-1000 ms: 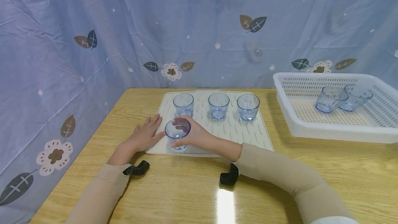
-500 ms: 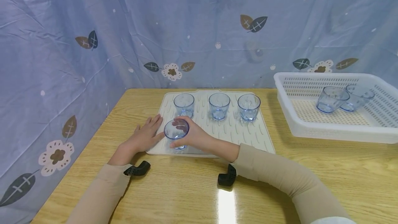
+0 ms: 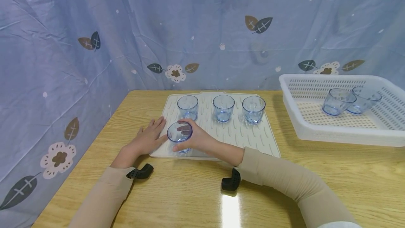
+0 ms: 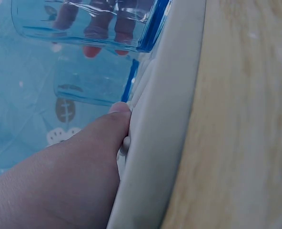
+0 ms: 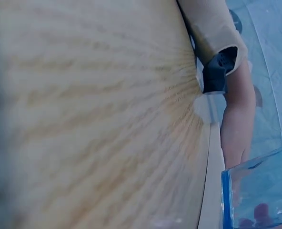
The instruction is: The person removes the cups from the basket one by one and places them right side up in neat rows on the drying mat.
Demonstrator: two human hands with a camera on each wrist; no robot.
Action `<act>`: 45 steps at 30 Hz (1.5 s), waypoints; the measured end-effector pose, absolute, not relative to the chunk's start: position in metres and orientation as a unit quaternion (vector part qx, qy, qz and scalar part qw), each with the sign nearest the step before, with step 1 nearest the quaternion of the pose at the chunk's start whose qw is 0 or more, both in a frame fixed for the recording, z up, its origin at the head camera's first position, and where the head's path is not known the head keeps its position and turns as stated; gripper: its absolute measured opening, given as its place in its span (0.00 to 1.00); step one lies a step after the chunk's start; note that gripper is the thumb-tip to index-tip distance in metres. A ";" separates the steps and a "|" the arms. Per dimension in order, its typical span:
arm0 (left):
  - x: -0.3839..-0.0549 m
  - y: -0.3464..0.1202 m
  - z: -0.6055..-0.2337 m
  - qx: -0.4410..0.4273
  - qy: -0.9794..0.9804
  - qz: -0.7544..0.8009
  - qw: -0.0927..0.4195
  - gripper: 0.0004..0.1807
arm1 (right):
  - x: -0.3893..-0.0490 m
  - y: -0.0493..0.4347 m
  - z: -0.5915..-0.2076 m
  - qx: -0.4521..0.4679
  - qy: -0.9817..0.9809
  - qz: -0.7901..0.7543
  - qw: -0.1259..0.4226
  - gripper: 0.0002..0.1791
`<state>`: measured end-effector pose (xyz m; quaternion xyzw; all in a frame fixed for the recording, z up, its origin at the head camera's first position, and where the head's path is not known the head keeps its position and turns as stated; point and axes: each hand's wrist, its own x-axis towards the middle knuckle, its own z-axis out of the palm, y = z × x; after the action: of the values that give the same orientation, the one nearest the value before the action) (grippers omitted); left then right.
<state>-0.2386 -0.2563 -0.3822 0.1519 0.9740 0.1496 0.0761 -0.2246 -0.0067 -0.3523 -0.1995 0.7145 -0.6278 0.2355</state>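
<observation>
In the head view a clear blue-tinted glass [image 3: 179, 133] stands upright at the front left of a white ribbed drying mat [image 3: 246, 138]. My right hand [image 3: 197, 136] grips it around the side, thumb in front and fingers behind. The left hand [image 3: 148, 138] lies flat with fingers spread over the mat's left edge, its thumb pointing toward the glass. Seen from the left wrist, the thumb [image 4: 100, 131] rests along the mat's raised rim [image 4: 157, 129], below the held glass [image 4: 84, 19]. Three matching glasses, the left one [image 3: 188, 106], the middle one [image 3: 223, 108] and the right one [image 3: 254, 109], line the mat's back.
A white perforated basket [image 3: 345, 133] stands on the wooden table [image 3: 177, 192] at the right. Two more blue glasses lean inside it, one [image 3: 336, 103] in front of the other [image 3: 367, 97]. A patterned blue curtain [image 3: 202, 27] hangs behind and at the left.
Over the past second the right hand and its glass shift very slightly left, then stay put. The left hand keeps its place on the mat.
</observation>
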 end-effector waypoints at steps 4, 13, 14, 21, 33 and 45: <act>-0.238 -0.256 -0.382 0.150 0.974 0.151 0.075 0.39 | -0.225 -0.007 -0.354 -0.200 0.720 -0.622 0.234 0.49; -0.238 -0.256 -0.381 0.154 0.974 0.148 0.074 0.40 | -0.230 -0.005 -0.354 -0.198 0.738 -0.602 0.231 0.53; -0.238 -0.256 -0.381 0.155 0.974 0.148 0.074 0.40 | -0.230 -0.004 -0.354 -0.200 0.736 -0.604 0.233 0.53; -0.237 -0.256 -0.381 0.152 0.974 0.150 0.075 0.40 | -0.234 0.009 -0.350 -0.211 0.712 -0.622 0.249 0.51; -0.240 -0.258 -0.384 0.156 0.974 0.148 0.071 0.41 | -0.232 0.037 -0.346 -0.229 0.700 -0.628 0.251 0.50; -0.240 -0.258 -0.385 0.154 0.974 0.147 0.072 0.41 | -0.231 0.091 -0.329 -0.315 0.714 -0.588 0.212 0.49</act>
<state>-0.2400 -0.2581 -0.3847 0.1542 0.9745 0.1466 0.0719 -0.2310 0.0912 -0.3295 -0.3148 0.7143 -0.5882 0.2116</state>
